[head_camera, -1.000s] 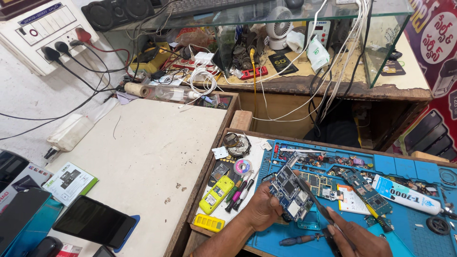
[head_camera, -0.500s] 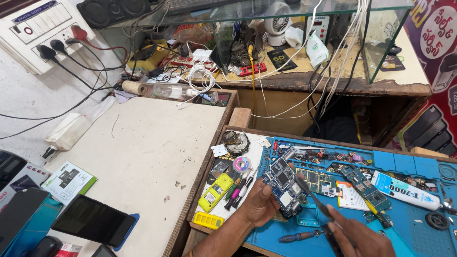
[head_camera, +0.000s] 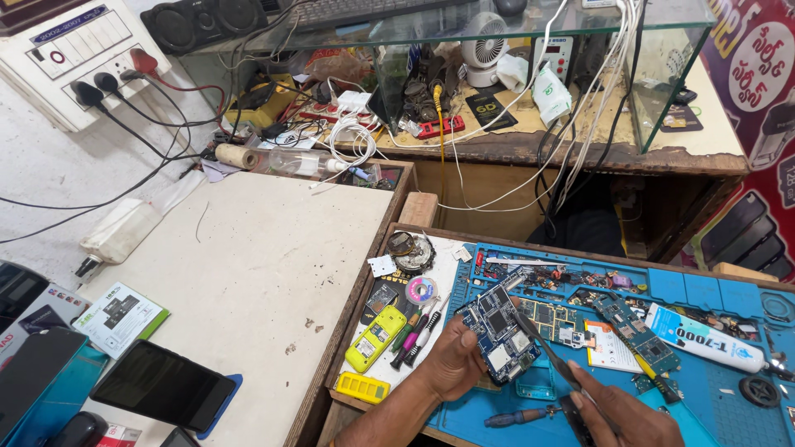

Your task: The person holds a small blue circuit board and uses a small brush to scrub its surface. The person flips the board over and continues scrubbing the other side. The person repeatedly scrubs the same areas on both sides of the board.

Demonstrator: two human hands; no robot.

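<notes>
Blue repair mat (head_camera: 704,290) covers bench at right, w/ glue tube (head_camera: 704,338) and screwdriver (head_camera: 517,416) on it. L hand (head_camera: 454,360) grips blue circuit board (head_camera: 499,333) above mat; R hand (head_camera: 617,414) pinches black tweezers (head_camera: 546,352), tip on board.

Circuit board (head_camera: 499,333) in my left hand (head_camera: 454,361), over the work mat (head_camera: 704,290). Tweezers (head_camera: 542,348) in my right hand (head_camera: 625,414), tip on the board. Keypad phone (head_camera: 375,338) left of it, screwdriver (head_camera: 517,416) in front, glue tube (head_camera: 704,338) right.
</notes>
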